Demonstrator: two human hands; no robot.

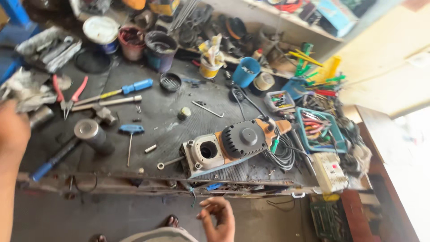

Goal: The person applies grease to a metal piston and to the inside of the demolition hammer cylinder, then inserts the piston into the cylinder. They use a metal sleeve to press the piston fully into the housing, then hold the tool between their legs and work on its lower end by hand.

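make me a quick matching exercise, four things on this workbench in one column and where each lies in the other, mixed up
Things:
1. power tool
2. blue cup
3. red-handled pliers
4. blue-handled screwdriver

Places:
A. left part of the bench, near the left hand
B. front edge of the bench, above the right hand
C. back of the bench, beside a roll of tape
D. just above a hammer

Pairs: 1-B, 2-C, 3-A, 4-D

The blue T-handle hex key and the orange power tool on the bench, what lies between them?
Head view: between the blue T-handle hex key and the orange power tool lie a short metal pin and a ring-ended metal rod.
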